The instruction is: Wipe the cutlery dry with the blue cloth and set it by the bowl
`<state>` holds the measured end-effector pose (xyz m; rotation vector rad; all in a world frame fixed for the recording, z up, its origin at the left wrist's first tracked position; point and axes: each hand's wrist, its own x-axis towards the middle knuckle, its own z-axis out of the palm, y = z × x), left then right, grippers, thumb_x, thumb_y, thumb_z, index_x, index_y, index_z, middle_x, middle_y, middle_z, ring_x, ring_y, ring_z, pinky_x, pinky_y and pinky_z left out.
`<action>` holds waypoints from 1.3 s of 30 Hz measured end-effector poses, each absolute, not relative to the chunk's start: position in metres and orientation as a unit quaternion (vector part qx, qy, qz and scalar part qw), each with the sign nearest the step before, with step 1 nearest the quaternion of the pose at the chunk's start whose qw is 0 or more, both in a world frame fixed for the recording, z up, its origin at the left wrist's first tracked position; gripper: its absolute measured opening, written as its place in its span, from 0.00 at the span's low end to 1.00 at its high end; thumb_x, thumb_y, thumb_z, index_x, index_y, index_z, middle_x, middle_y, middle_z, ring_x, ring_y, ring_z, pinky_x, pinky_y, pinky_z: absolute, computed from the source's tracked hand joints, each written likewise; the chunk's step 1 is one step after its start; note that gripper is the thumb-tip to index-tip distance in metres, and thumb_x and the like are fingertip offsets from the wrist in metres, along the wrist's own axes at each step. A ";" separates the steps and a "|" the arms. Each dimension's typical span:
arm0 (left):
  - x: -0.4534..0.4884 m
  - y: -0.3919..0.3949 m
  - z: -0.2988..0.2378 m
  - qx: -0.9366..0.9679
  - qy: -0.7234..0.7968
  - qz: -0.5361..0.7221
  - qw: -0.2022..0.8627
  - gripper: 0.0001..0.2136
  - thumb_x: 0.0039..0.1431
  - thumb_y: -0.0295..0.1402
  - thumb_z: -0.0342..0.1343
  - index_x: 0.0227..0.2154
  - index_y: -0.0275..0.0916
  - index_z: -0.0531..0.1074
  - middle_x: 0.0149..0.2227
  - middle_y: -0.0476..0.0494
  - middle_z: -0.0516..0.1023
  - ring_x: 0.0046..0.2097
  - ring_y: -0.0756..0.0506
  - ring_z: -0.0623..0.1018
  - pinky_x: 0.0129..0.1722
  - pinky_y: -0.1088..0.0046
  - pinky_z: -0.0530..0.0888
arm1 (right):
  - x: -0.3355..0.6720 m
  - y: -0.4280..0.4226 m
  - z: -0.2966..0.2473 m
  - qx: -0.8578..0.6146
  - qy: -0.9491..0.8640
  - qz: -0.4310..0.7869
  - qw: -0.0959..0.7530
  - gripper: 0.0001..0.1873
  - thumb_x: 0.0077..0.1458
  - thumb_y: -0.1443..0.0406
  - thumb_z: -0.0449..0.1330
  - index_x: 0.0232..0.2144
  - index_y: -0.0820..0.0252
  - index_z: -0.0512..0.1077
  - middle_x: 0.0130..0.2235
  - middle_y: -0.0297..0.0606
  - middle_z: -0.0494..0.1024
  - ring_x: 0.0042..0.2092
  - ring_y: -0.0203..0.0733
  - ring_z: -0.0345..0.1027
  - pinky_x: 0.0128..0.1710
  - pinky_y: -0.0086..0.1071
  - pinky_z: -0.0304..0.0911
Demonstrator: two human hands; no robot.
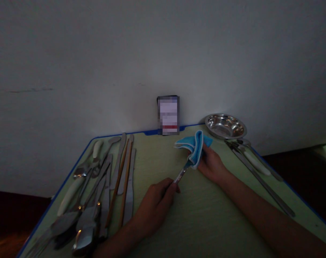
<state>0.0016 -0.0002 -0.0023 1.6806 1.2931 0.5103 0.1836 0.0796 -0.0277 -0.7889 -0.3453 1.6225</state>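
My left hand (161, 197) is closed round the lower end of a slim metal utensil handle (181, 173), which slants up and to the right. A blue cloth (196, 148) with pale edging is folded over the utensil's far end, so its kind is hidden. Gripping the cloth from the right side is my right hand (212, 163), fingers partly covered by it. Both hands are over the middle of the pale green table (152, 154).
Metal spoons, forks and table knives (129, 200) lie at the left with wooden chopsticks (125, 186). At the right rest a steel bowl (224, 127), a long metal utensil (262, 182) and a white-handled piece (256, 163). A phone (168, 114) leans against the wall.
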 end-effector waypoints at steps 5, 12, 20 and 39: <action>-0.002 -0.001 -0.005 0.636 0.528 0.229 0.514 0.16 0.61 0.42 0.40 0.31 0.37 0.68 0.19 0.55 0.57 0.23 0.52 0.60 0.21 0.78 0.57 | 0.183 0.075 -0.027 -0.322 -0.196 0.716 0.588 0.08 0.46 0.61 0.62 0.29 0.59 0.70 0.26 0.29 0.76 0.28 0.33 0.70 0.36 0.30 0.68; 0.000 0.001 -0.006 0.619 0.530 0.249 0.523 0.16 0.61 0.42 0.40 0.29 0.37 0.66 0.19 0.55 0.56 0.22 0.52 0.60 0.21 0.79 0.57 | 0.174 0.066 -0.024 -0.293 -0.227 0.756 0.539 0.08 0.46 0.63 0.61 0.31 0.59 0.71 0.27 0.31 0.77 0.32 0.36 0.71 0.37 0.32 0.68; 0.007 -0.001 -0.003 0.747 0.523 0.186 0.366 0.06 0.58 0.33 0.45 0.35 0.39 0.66 0.26 0.50 0.71 0.27 0.49 0.71 0.26 0.77 0.63 | 0.171 0.070 -0.025 -0.350 -0.158 0.684 0.621 0.06 0.49 0.62 0.59 0.29 0.59 0.71 0.26 0.30 0.76 0.28 0.34 0.69 0.35 0.31 0.68; 0.003 -0.005 -0.001 0.822 0.517 0.058 0.230 0.14 0.63 0.38 0.36 0.29 0.39 0.64 0.22 0.47 0.72 0.25 0.46 0.73 0.26 0.72 0.64 | 0.168 0.054 -0.028 -0.367 -0.319 0.702 0.521 0.13 0.47 0.55 0.59 0.33 0.56 0.71 0.28 0.29 0.75 0.33 0.35 0.69 0.39 0.32 0.63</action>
